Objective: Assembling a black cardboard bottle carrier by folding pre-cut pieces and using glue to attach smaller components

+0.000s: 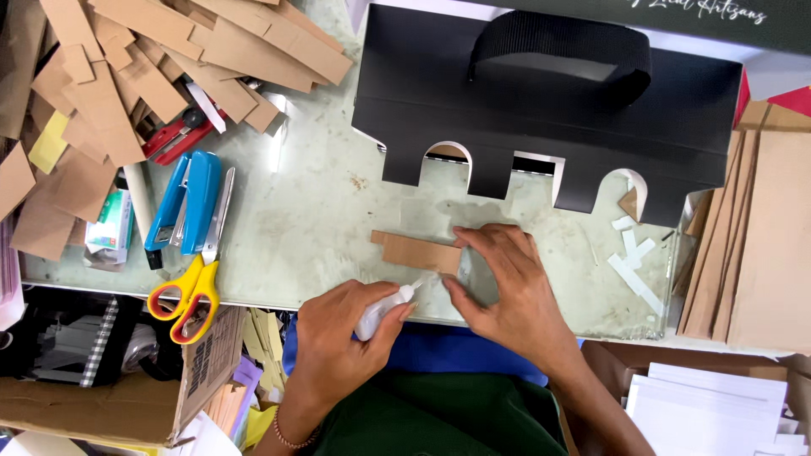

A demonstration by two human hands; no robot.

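Closest to the lens, the left hand (338, 338) has its grip clamped around a small white glue bottle (382, 309), whose nozzle points up and to the right at the near edge of a brown cardboard strip (418, 252). That strip lies flat on the pale, scuffed surface (312, 219), just in front of the person. Fingers of the right hand (507, 287) are spread apart and press down on the strip's right end, closed on nothing.

Behind the strip stands a large black cardboard carrier box (541, 110) with a black webbing handle (562, 51) and arched cut-outs along its near edge. Small white paper offcuts (634, 262) lie on the surface to the right of the hands, and beyond them a stack of long brown cardboard sheets (752, 236) leans along the right edge.

At the far left is a loose heap of brown cardboard scraps (127, 59). Just beside it rest a blue stapler (190, 203), a red-handled cutter (173, 135) and yellow-handled scissors (186, 295), with a small green and white packet (110, 224) half under the scraps. An open brown carton (101, 397) sits below the surface's near left corner, and white sheets (710, 405) are piled at the lower right.
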